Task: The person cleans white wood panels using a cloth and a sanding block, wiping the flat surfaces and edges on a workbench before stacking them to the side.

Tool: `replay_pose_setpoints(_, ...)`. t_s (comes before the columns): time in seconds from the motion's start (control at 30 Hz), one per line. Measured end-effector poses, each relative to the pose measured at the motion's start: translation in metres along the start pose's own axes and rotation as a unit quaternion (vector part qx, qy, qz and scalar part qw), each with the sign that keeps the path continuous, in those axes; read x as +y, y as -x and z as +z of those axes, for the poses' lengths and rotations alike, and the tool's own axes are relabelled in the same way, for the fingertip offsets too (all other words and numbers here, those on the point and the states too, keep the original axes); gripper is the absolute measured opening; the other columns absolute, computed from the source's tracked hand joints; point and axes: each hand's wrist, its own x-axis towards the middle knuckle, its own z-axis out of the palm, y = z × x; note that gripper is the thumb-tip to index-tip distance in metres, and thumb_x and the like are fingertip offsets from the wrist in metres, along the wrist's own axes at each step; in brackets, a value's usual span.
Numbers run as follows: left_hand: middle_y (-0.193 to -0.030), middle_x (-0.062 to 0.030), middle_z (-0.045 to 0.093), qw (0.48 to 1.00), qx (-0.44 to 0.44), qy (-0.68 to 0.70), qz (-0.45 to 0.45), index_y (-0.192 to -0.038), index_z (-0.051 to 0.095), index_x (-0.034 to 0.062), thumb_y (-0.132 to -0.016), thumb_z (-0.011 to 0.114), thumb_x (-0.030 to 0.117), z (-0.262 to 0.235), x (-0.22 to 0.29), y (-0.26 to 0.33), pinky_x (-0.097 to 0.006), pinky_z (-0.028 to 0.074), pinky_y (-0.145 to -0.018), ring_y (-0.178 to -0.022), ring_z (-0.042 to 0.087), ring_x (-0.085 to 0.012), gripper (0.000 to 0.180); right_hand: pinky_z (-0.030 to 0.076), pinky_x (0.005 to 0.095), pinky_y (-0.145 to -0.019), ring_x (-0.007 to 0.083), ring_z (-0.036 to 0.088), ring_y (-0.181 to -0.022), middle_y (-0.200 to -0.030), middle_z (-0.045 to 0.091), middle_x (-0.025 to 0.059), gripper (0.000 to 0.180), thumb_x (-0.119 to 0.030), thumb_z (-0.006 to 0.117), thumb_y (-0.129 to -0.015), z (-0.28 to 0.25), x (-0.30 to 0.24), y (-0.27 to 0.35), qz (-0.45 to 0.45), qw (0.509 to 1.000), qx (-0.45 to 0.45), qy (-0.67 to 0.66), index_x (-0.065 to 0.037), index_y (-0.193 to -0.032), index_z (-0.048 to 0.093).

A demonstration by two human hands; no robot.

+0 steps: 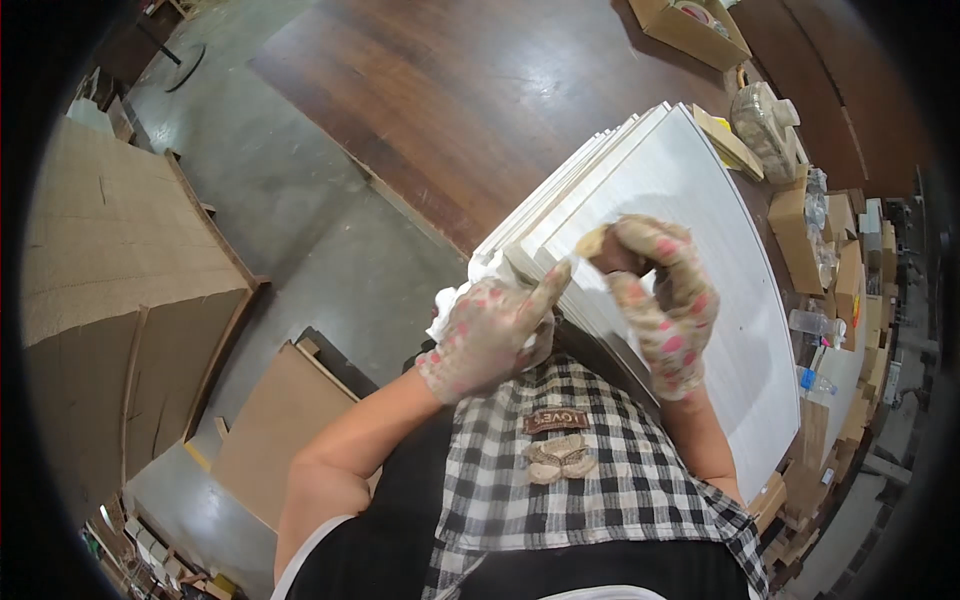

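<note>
Head view: saw the right grip (665, 310), in a soiled whitish glove with pink spots, raised above a stack of flat white boards (740, 260). Noted thumb and fingertips clamped together on a small tan-and-brown piece (592, 243), with tan end toward the left. Located this piece over the left corner area of the top board; could not tell whether touching or just clear of it.

Found the left grip (485, 330), in a similar pink-spotted glove, beside the same corner, with index finger extended toward the piece and remaining fingers curled. Observed crumpled white cloth-like material (440, 312) partly hidden behind this glove; could not tell whether clamped or merely touched.

Recorded a glossy dark-brown wooden surface (430, 110) beyond the stack, and a black-and-white checked fabric apron (500, 490) just below both gloves. Logged, right of the boards, a rounded clear plastic container (762, 130) and a clear plastic bottle (812, 322); at upper right, an open tan cardboard box (715, 45). Noted, well apart at left, a large pile of brown cardboard (130, 215) above a grey, shiny floor (230, 130).
</note>
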Motion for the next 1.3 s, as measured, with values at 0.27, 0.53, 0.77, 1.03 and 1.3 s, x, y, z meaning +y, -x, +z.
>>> replay_pose_setpoints(0.27,-0.08,-0.0091,0.065,0.998,0.06,0.012,-0.01,-0.109,0.065,0.0062,-0.067,0.069,0.012,0.017,-0.029,0.035,-0.039,0.046,-0.062,-0.069,0.061,-0.0303,0.043,0.051,0.0399,-0.079,0.0314,0.059,-0.095,-0.11,0.061,0.0108,0.039,-0.011,0.075,-0.069,0.028,-0.003,-0.003,-0.174,0.932,-0.09,0.305,-0.007,-0.106,0.065)
replay_pose_setpoints(0.53,-0.089,-0.0126,0.068,0.992,0.068,0.058,-0.084,-0.102,0.068,0.0073,-0.076,0.069,0.013,0.026,-0.043,0.05,-0.039,0.049,-0.071,-0.08,0.063,-0.0322,0.026,0.051,0.0397,-0.074,0.0307,0.06,-0.091,-0.106,0.061,0.0115,0.038,-0.008,0.074,-0.069,0.035,0.012,0.009,-0.164,0.936,-0.078,0.303,-0.007,-0.106,0.065)
replay_pose_setpoints(0.77,-0.09,-0.0085,0.069,0.937,0.191,0.156,-0.248,-0.094,0.067,0.0009,-0.086,0.067,0.013,-0.007,-0.059,0.047,-0.03,0.051,-0.08,-0.087,0.066,-0.0168,0.015,0.052,0.0352,-0.069,0.0267,0.064,-0.081,-0.095,0.064,0.0122,0.035,-0.006,0.073,-0.073,0.011,0.005,0.015,-0.153,0.963,-0.088,0.204,-0.007,-0.107,0.065)
replay_pose_setpoints(1.03,-0.086,-0.0077,0.066,0.966,0.201,0.13,-0.097,-0.094,0.068,0.0034,-0.084,0.071,0.009,-0.047,-0.052,-0.017,-0.029,0.05,-0.073,-0.081,0.063,-0.0168,0.012,0.048,0.0312,-0.093,0.0186,0.061,-0.109,-0.117,0.063,0.0111,0.03,-0.005,0.061,-0.089,-0.058,0.036,0.02,0.11,0.982,0.149,-0.044,0.002,-0.118,0.06)
replay_pose_setpoints(1.3,-0.087,-0.0027,0.065,0.962,0.02,0.233,-0.142,-0.085,0.065,0.0041,-0.079,0.071,0.003,-0.081,-0.094,-0.015,-0.028,0.05,-0.077,-0.081,0.06,-0.0132,0.008,0.049,0.0295,-0.091,0.0168,0.062,-0.103,-0.113,0.065,0.0092,0.029,-0.005,0.06,-0.09,-0.065,0.053,0.027,0.128,0.975,0.164,-0.073,0.001,-0.118,0.061)
